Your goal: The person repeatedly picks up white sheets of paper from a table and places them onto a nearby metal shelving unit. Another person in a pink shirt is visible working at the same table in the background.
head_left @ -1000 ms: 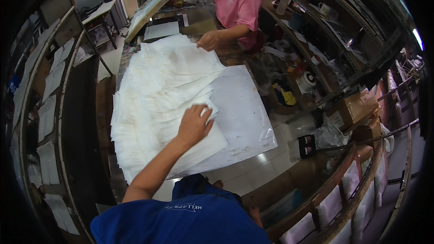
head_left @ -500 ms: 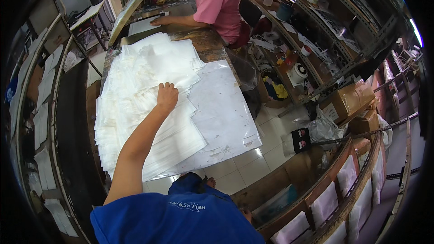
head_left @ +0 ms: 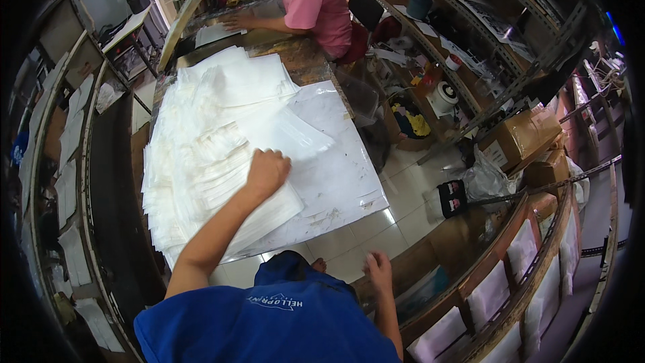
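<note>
A wide, loose pile of thin white sheets (head_left: 208,128) covers much of the table. My left hand (head_left: 269,173) is closed at the pile's right side, on a fan of white sheets (head_left: 292,133) that juts out over the table's bare right part. The fingertips are hidden under the knuckles. Low on the right, by my body, my right hand (head_left: 378,271) is raised off everything, fingers loosely bent and apart from the thumb. Nothing shows in it.
Across the table (head_left: 336,188), a person in a pink shirt (head_left: 316,0) holds up a framed screen (head_left: 183,23). Racks of white sheets (head_left: 487,292) stand close on my right, others on my left. Metal shelving (head_left: 470,60) and cardboard boxes (head_left: 521,138) lie beyond.
My left hand has moved right and nearer to me, and some sheets now fan out rightward from the pile. My right hand has come into view. The framed screen has tilted more upright.
</note>
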A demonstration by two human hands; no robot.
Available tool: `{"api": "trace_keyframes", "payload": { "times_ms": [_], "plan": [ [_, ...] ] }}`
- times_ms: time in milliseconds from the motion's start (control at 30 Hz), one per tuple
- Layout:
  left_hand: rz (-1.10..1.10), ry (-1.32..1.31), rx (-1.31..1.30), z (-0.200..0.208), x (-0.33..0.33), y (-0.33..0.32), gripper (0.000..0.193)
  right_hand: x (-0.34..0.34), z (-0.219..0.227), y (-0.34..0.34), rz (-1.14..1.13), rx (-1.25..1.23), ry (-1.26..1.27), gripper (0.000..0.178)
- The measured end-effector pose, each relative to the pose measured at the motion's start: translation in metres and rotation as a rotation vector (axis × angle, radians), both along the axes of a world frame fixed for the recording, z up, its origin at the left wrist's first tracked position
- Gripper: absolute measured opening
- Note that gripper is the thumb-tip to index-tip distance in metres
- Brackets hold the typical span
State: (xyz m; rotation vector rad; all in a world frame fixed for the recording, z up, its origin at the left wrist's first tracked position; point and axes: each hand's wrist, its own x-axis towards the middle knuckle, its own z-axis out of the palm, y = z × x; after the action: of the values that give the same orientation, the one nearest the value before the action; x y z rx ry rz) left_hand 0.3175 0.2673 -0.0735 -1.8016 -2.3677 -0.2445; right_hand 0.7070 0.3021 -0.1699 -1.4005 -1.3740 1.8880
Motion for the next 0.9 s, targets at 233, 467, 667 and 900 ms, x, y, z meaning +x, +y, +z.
{"api": "trace_keyframes", "payload": {
  "times_ms": [233,467,667,900],
  "plan": [
    [-0.155,-0.337,0.082,0.015,0.108,-0.043,0.010,-0.117,0.073,-0.001,0.296,0.098,0.393,0.030],
    [-0.165,-0.391,0.404,0.034,0.148,-0.058,0.005,-0.124,0.079,0.010,0.093,0.156,0.331,0.018],
    [-0.428,-1.458,-0.236,-0.010,0.200,-0.063,0.021,-0.078,0.119,0.011,-0.052,0.012,0.522,0.007],
    [0.043,-2.389,0.198,-0.054,0.179,-0.012,0.038,0.018,0.098,-0.015,-0.024,0.109,0.245,0.010]
  ]
}}
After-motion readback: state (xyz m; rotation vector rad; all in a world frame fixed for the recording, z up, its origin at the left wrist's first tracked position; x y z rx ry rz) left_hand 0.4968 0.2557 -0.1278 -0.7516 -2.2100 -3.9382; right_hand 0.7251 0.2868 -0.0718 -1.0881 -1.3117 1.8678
